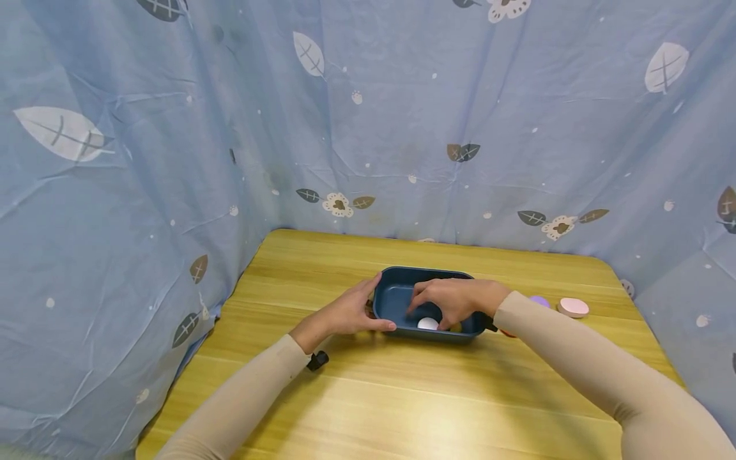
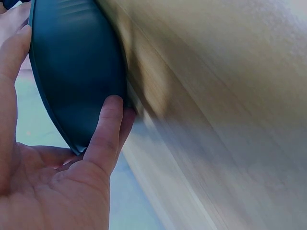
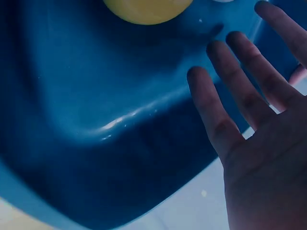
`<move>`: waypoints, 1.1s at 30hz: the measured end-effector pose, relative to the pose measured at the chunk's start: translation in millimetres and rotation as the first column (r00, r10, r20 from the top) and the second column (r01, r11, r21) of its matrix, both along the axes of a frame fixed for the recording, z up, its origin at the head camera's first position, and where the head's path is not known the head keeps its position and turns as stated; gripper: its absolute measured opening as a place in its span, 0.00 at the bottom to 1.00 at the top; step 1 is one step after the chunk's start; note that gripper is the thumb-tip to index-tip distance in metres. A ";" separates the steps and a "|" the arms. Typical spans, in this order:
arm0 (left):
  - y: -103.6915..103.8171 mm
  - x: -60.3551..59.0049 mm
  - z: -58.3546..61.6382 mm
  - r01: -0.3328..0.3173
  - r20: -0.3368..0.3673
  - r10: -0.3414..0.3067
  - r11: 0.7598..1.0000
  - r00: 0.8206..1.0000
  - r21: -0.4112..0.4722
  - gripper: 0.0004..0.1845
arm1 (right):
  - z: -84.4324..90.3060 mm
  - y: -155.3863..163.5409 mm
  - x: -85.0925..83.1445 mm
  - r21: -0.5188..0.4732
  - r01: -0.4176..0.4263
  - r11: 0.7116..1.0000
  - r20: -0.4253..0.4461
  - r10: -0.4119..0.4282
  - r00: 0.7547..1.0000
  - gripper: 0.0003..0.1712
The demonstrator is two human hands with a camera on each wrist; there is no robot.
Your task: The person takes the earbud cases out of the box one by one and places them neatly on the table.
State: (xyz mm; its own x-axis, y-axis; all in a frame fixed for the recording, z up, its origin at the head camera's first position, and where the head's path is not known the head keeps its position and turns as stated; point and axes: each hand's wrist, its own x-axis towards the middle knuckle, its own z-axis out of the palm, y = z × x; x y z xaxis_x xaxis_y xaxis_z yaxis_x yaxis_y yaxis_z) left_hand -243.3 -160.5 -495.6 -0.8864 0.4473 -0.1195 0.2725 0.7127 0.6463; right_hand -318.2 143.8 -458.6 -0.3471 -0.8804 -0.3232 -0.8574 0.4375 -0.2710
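A dark blue rectangular basin (image 1: 397, 305) stands on the wooden table. My left hand (image 1: 347, 312) grips its left end, thumb on the near side and fingers towards the far corner; the left wrist view shows the fingers against the basin's outer wall (image 2: 76, 67). Inside the basin, my right hand (image 1: 451, 299) reaches down with fingers spread and nothing visible between them. A white rounded piece (image 1: 428, 324) lies on the basin floor beside the right thumb. Close by is a yellow rounded piece (image 3: 148, 9), mostly hidden by the hand in the head view.
Right of the basin, a pink rounded piece (image 1: 573, 307) and a purple one (image 1: 539, 300) lie on the table (image 1: 379, 390). A bit of something red (image 1: 508, 333) shows beside the right sleeve. Blue patterned curtains (image 1: 402, 128) surround the table's back and sides.
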 end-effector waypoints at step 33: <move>0.6 1.9 2.1 -0.003 0.004 0.003 1.000 1.000 -0.004 0.72 | 5.7 19.5 -1.4 -0.219 0.095 0.971 0.044 -0.087 0.995 0.24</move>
